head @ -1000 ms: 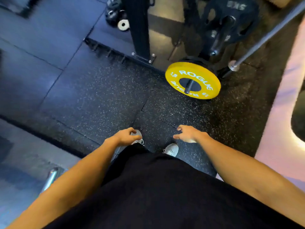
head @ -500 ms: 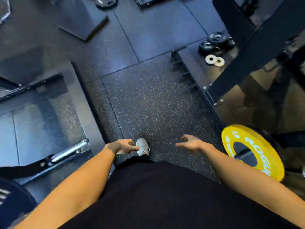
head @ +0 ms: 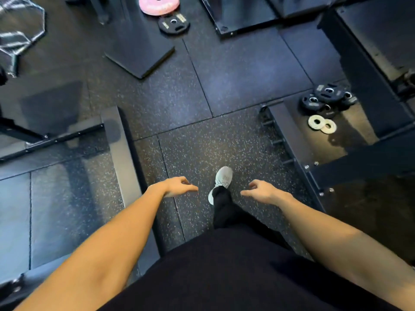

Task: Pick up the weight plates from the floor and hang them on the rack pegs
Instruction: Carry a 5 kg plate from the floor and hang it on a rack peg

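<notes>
1. Rubber floor (head: 224,140) lies dark and speckled under everything.
2. Left hand (head: 177,187) hangs loose and holds nothing.
3. Pink plate (head: 159,5) and black plate (head: 174,24) lie far ahead on the floor.
4. Shoe (head: 222,179) steps between the hands.
5. Right hand (head: 262,190) hangs loose too, holding nothing.
6. Small plates (head: 325,98) sit piled at the right.

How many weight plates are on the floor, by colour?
Pink plate: 1
Black plate near it: 1
Black plates in the right pile: about 4, overlapping
White rings: 2
Total: about 8
</notes>
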`<state>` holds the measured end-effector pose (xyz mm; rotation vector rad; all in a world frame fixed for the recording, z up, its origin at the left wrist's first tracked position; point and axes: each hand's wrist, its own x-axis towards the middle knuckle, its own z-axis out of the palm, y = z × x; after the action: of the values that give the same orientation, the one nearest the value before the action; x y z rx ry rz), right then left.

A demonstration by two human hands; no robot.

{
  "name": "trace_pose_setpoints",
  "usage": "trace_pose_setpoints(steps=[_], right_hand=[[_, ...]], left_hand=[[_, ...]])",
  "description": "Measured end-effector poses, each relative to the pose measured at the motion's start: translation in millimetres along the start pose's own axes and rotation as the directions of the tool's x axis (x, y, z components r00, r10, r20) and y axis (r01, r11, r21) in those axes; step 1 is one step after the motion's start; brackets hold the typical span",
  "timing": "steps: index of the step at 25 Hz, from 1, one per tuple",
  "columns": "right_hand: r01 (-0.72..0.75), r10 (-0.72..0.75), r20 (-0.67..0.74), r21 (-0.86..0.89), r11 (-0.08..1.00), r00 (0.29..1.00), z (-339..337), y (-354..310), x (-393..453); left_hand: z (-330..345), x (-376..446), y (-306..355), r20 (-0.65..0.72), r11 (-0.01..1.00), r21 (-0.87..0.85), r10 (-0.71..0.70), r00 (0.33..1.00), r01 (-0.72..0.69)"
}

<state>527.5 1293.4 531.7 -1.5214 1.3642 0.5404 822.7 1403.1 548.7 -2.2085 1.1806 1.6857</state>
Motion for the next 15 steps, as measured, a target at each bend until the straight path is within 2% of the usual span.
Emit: trace_pose_setpoints(steps=[4,10,15], right_hand=[[0.003,-0.003,0.019,-0.018,1.0,1.0,-75,-63,87],[0.022,-0.021,0.018,-0.058,0.998,1.0,-205,-159,176],[0.006,-0.006,0.018,-0.021,1.0,1.0,-277,-223,244]], left_hand=[[-96,67,40,-0.138,1.0,0.01,0.019,0.99,-0.017],[-236,137,99,-0.106,1.0,0.002,-0.031,0.994,0.031],[-332,201,118,-0.126,0.998,-0.024,-0.052,0.991,0.05]])
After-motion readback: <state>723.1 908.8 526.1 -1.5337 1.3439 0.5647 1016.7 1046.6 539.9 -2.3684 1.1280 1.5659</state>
